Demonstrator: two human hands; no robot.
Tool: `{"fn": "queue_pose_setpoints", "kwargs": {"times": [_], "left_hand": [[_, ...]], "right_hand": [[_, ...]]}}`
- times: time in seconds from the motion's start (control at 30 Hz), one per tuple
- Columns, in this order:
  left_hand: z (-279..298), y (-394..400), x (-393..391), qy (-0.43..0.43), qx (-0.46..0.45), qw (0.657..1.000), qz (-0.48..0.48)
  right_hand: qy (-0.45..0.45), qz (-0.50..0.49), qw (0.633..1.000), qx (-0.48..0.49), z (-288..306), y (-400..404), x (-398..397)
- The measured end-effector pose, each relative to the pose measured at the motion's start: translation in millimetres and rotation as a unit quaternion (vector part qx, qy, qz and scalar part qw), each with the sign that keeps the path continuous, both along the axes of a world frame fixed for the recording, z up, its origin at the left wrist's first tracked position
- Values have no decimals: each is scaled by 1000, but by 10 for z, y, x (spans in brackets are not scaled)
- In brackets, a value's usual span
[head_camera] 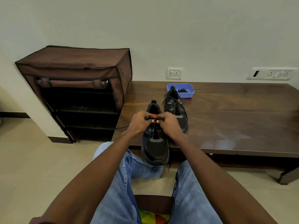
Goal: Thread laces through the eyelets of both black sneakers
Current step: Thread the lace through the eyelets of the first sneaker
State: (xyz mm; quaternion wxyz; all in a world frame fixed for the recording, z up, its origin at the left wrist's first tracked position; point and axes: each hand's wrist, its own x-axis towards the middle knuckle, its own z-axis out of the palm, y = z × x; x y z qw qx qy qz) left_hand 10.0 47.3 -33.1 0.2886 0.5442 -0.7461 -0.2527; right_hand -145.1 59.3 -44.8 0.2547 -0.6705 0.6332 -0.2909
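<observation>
Head view: both hands [154, 122] pinch black sneaker's [154, 149] lace.

so that's two black sneakers [154, 143] [176, 109], one purple tray [186, 91], one brown shoe rack [77, 92], two wall sockets [174, 73] [273, 73] and one tabletop [234, 113]

Left hand [140, 122] and right hand [168, 122] cover near sneaker's [155, 147] upper eyelets; lace grip unclear. Far sneaker's [176, 110] logo too small. Table's [234, 120] right end cut off. Blue tray's [188, 92] contents indistinct.
</observation>
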Motion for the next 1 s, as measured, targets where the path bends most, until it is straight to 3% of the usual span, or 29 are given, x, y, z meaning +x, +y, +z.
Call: {"fn": "queue_pose_setpoints", "kwargs": {"times": [0.2,0.43,0.57,0.67,0.77,0.8,0.87,0.93,1.0], "left_hand": [[-128,-126,15,23,-23,999,2],[-293,-230,13,168,62,977,113],[-210,-276,16,195,126,968,98],[-149,-260,20,191,146,970,42],[-131,-221,21,242,153,956,57],[-137,-227,29,277,160,945,72],[-158,-220,67,340,178,917,106],[-204,-216,77,386,195,895,107],[-214,-197,65,424,212,876,89]], "right_hand": [[9,-56,997,-43,-97,-42,31],[-41,-171,984,18,-119,-19,85],[-45,-151,987,15,-18,-41,57],[43,-56,997,24,188,-107,70],[133,-45,989,44,321,-175,122],[113,-61,990,55,336,-208,111],[-30,-105,987,119,290,-248,38],[-178,-158,952,190,232,-269,-35],[-198,-195,947,161,139,-293,-87]]}}
